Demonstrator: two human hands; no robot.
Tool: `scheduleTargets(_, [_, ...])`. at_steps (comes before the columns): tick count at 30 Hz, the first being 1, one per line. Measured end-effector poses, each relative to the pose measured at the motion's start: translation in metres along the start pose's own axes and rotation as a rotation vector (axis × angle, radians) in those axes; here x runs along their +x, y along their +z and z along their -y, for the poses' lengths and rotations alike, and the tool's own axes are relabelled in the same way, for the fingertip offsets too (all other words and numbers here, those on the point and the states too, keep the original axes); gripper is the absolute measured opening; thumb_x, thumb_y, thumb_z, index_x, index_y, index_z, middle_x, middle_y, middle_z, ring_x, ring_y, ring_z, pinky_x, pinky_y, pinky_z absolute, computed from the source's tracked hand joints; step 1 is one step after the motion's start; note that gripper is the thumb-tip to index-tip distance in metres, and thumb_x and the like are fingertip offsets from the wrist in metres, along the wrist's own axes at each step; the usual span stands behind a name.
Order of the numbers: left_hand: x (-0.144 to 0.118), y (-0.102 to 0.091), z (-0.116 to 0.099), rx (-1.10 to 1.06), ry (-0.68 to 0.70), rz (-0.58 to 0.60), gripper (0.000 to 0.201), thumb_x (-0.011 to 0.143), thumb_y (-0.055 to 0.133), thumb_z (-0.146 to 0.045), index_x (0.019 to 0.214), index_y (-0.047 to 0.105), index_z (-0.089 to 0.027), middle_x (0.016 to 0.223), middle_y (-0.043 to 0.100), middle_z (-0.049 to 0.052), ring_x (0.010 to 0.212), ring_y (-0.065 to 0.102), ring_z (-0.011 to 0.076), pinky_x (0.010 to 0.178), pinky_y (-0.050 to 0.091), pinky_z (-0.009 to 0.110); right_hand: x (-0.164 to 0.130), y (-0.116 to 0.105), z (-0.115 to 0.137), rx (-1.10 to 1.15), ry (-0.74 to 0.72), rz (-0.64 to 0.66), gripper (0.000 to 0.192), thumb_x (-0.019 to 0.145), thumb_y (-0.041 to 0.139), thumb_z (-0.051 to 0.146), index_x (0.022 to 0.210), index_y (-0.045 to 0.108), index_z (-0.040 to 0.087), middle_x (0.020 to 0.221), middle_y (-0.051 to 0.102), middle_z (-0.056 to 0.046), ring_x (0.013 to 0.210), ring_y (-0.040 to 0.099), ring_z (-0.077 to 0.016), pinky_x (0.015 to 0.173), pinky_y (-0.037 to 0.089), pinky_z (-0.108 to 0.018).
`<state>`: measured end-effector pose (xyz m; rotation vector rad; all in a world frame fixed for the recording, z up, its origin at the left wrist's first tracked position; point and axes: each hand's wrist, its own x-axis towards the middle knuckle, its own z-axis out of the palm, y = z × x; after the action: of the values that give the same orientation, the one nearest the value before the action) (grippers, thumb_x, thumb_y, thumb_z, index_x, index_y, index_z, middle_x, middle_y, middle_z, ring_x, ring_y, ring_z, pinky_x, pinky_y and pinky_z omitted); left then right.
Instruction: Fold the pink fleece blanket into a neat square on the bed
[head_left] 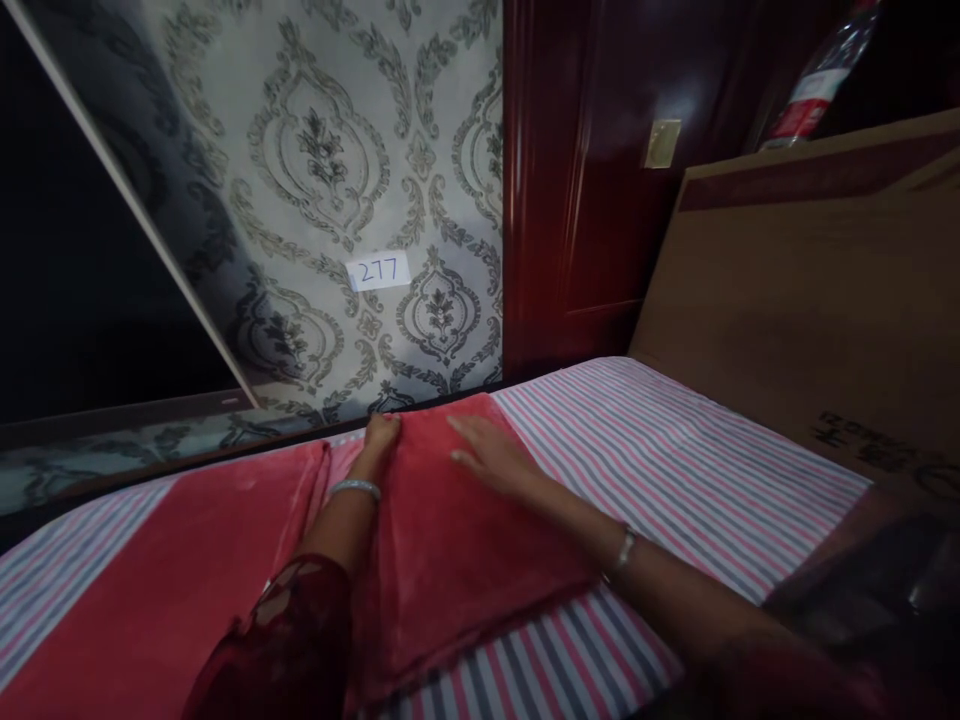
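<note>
A folded red towel (465, 560) lies on the striped cloth in front of me. At its far left corner my left hand (382, 432) is closed, with the fingers curled on the towel's edge. My right hand (491, 455) is open over the far right part of the same towel, fingers stretched out; whether the palm presses on it I cannot tell. To the left, beside my left forearm, lies another red towel (187, 560), spread flat with a fold along its right side.
A pink, grey and white striped cloth (637, 450) covers the surface. A large cardboard box (810, 300) stands at the right with a bottle (814, 95) on top. Behind are a patterned wall with a "277" paper label (379, 270), and a dark screen (90, 250) at left.
</note>
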<state>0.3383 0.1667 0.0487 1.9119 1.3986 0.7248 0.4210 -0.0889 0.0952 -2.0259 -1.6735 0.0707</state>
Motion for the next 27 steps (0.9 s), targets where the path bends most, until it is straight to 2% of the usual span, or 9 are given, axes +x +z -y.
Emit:
scheduleTargets(2, [-0.002, 0.000, -0.003, 0.074, -0.053, -0.004, 0.032, 0.093, 0.062, -0.039, 0.118, 0.063, -0.018, 0.119, 0.065, 0.008, 0.103, 0.064, 0.0210, 0.088, 0.055, 0.042, 0.035, 0.003, -0.015, -0.094, 0.134, 0.021, 0.061, 0.101, 0.042, 0.038, 0.157, 0.030, 0.018, 0.162, 0.029, -0.014, 0.151, 0.023, -0.0277, 0.120, 0.024, -0.046])
scheduleTargets(4, [-0.007, 0.002, -0.003, 0.131, -0.078, -0.023, 0.033, 0.093, 0.062, -0.039, 0.119, 0.063, -0.018, 0.121, 0.064, 0.008, 0.107, 0.063, 0.0220, 0.092, 0.053, 0.044, 0.054, 0.016, -0.027, -0.163, 0.223, 0.057, 0.062, 0.102, 0.040, 0.045, 0.158, 0.027, 0.023, 0.165, 0.022, -0.012, 0.153, 0.015, -0.0302, 0.119, 0.020, -0.052])
scheduleTargets(6, [-0.012, 0.004, 0.000, 0.176, -0.089, -0.053, 0.032, 0.093, 0.062, -0.037, 0.117, 0.063, -0.016, 0.120, 0.066, 0.010, 0.109, 0.064, 0.0240, 0.094, 0.052, 0.045, 0.059, 0.036, -0.038, -0.211, 0.260, 0.080, 0.061, 0.102, 0.038, 0.049, 0.157, 0.029, 0.025, 0.166, 0.020, -0.011, 0.153, 0.012, -0.0317, 0.120, 0.015, -0.054])
scheduleTargets(9, [-0.018, 0.009, 0.007, 0.222, -0.081, -0.105, 0.025, 0.093, 0.059, -0.031, 0.112, 0.064, -0.015, 0.119, 0.067, 0.017, 0.112, 0.065, 0.0300, 0.091, 0.049, 0.041, 0.053, 0.066, -0.054, -0.248, 0.272, 0.072, 0.061, 0.102, 0.036, 0.051, 0.156, 0.034, 0.024, 0.165, 0.025, -0.010, 0.152, 0.015, -0.0324, 0.120, 0.010, -0.053])
scheduleTargets(11, [-0.019, 0.011, 0.011, 0.237, -0.066, -0.133, 0.023, 0.093, 0.056, -0.029, 0.112, 0.063, -0.017, 0.119, 0.067, 0.019, 0.112, 0.065, 0.0324, 0.088, 0.048, 0.039, 0.049, 0.078, -0.062, -0.250, 0.269, 0.062, 0.061, 0.101, 0.035, 0.052, 0.156, 0.033, 0.026, 0.165, 0.025, -0.009, 0.152, 0.017, -0.0320, 0.120, 0.010, -0.053])
scheduleTargets(17, [-0.017, 0.014, 0.017, 0.224, -0.066, -0.148, 0.022, 0.094, 0.052, -0.027, 0.113, 0.061, -0.020, 0.121, 0.068, 0.017, 0.111, 0.065, 0.0305, 0.086, 0.046, 0.038, 0.052, 0.083, -0.066, -0.269, 0.279, 0.078, 0.060, 0.101, 0.034, 0.051, 0.156, 0.034, 0.028, 0.165, 0.026, -0.008, 0.151, 0.018, -0.0310, 0.119, 0.013, -0.053])
scheduleTargets(21, [-0.015, 0.012, 0.022, 0.150, -0.127, -0.153, 0.028, 0.098, 0.049, -0.033, 0.120, 0.059, -0.018, 0.112, 0.070, 0.015, 0.107, 0.066, 0.0277, 0.087, 0.048, 0.039, 0.052, 0.086, -0.068, -0.295, 0.265, 0.072, 0.060, 0.101, 0.032, 0.051, 0.156, 0.033, 0.027, 0.165, 0.026, -0.007, 0.151, 0.019, -0.0306, 0.119, 0.013, -0.053])
scheduleTargets(25, [-0.009, -0.002, 0.022, 0.036, -0.149, -0.121, 0.034, 0.095, 0.057, -0.042, 0.118, 0.062, -0.017, 0.114, 0.067, 0.008, 0.102, 0.065, 0.0219, 0.091, 0.052, 0.044, 0.051, 0.088, -0.070, -0.315, 0.269, 0.066, 0.060, 0.102, 0.030, 0.052, 0.156, 0.033, 0.028, 0.165, 0.025, -0.007, 0.151, 0.020, -0.0306, 0.118, 0.016, -0.054])
scheduleTargets(27, [-0.010, -0.013, 0.021, -0.042, -0.128, -0.100, 0.035, 0.095, 0.059, -0.041, 0.118, 0.062, -0.016, 0.114, 0.068, 0.008, 0.100, 0.066, 0.0209, 0.090, 0.053, 0.042, 0.051, 0.088, -0.069, -0.336, 0.264, 0.064, 0.060, 0.102, 0.030, 0.051, 0.156, 0.033, 0.027, 0.165, 0.026, -0.008, 0.150, 0.021, -0.0311, 0.117, 0.017, -0.054])
